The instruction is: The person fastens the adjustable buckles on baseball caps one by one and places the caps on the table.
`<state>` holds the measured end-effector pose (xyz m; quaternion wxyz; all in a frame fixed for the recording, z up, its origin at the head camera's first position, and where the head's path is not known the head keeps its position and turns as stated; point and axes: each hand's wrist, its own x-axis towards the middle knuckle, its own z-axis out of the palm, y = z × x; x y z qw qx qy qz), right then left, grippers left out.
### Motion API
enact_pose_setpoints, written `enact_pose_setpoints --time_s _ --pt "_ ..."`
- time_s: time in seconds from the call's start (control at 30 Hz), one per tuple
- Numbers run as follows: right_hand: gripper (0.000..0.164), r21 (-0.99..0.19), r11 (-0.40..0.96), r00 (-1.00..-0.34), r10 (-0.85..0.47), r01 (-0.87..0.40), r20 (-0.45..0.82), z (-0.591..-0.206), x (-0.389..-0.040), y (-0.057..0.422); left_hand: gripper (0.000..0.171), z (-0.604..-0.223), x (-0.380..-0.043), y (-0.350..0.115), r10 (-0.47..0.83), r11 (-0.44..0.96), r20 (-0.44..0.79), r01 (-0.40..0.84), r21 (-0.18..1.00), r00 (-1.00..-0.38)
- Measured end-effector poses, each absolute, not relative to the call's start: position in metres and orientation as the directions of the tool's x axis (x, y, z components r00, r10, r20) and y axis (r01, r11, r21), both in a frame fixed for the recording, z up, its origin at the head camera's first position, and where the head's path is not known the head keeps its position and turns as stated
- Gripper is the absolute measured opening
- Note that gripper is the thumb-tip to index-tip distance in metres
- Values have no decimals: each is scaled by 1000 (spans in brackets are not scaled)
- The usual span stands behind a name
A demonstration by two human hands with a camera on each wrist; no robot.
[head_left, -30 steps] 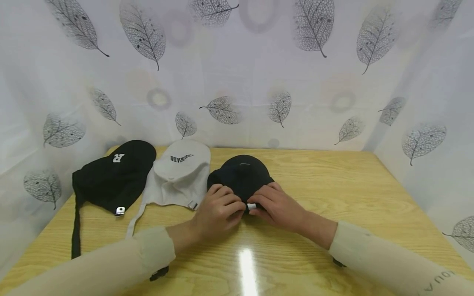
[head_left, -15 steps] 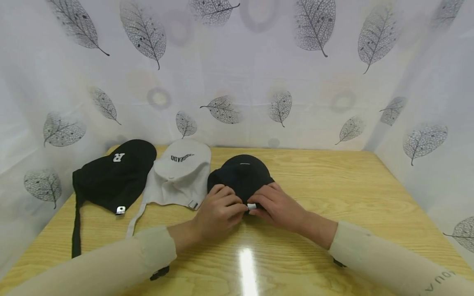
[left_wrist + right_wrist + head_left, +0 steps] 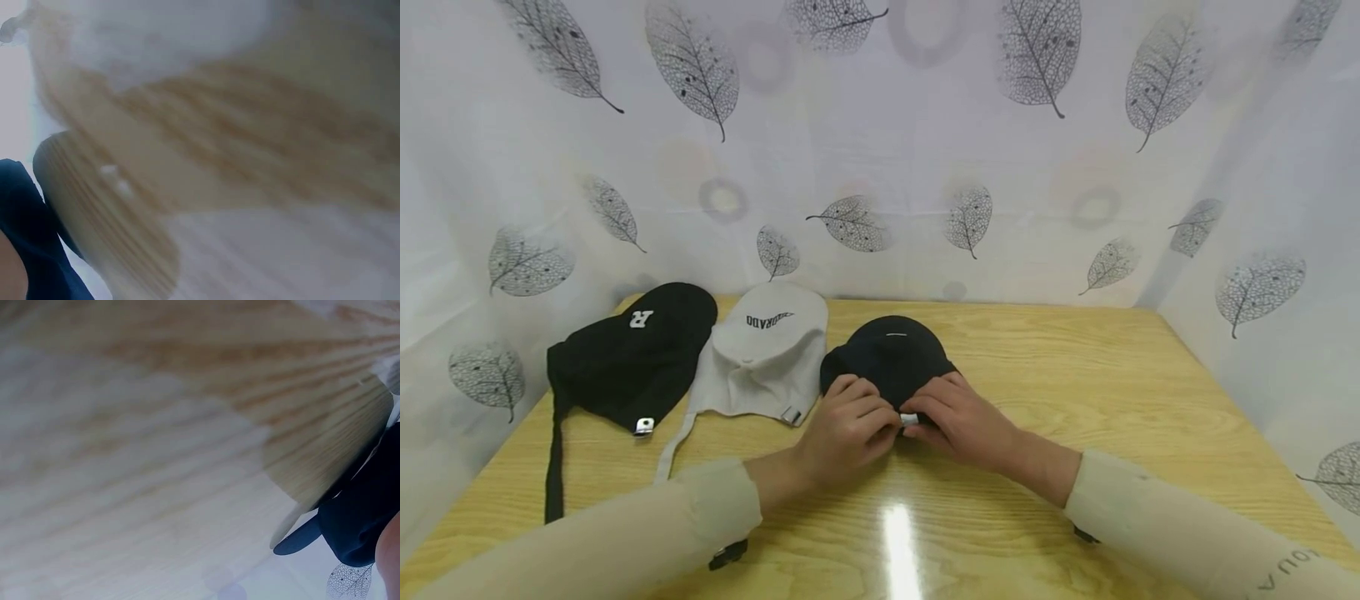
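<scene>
In the head view a navy baseball cap [image 3: 887,362] sits mid-table, brim toward the back wall. My left hand [image 3: 848,425] pinches the near edge of it at the back strap, fingers curled. From the other side my right hand [image 3: 966,421] grips the same edge, index finger and thumb around a small silvery buckle [image 3: 909,419]. Both sets of fingertips meet at that buckle, so most of the strap is hidden. Part of the cap's dark cloth [image 3: 31,231] shows at the left wrist view's lower left. The right wrist view catches its side and brim [image 3: 300,536].
Left of it lies a white cap [image 3: 767,333] with dark lettering, its strap hanging loose toward the front. A black cap [image 3: 632,358] with a white R lies farther left, its strap also loose. A leaf-patterned curtain [image 3: 910,150] encloses the wooden table [image 3: 1075,358].
My left fingertips shift slightly to the right at the buckle. The navy cap and the other two caps stay where they were.
</scene>
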<state>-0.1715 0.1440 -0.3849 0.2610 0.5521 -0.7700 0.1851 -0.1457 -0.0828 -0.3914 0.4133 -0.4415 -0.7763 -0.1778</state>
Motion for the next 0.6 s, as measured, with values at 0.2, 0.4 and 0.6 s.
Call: enact_pose_setpoints --time_s 0.2,0.4,0.6 --pt "40 2 378 -302 -743 -926 597 -384 -171 150 4 -392 -144 -83 530 575 786 816 -59 -316" --pt "35 29 371 -275 -736 -928 619 -383 -172 153 6 -393 -143 -85 534 581 766 814 -25 -358" --pt "25 54 327 -226 -755 -943 615 -385 -174 151 16 -393 -142 -84 526 608 753 794 -8 -395"
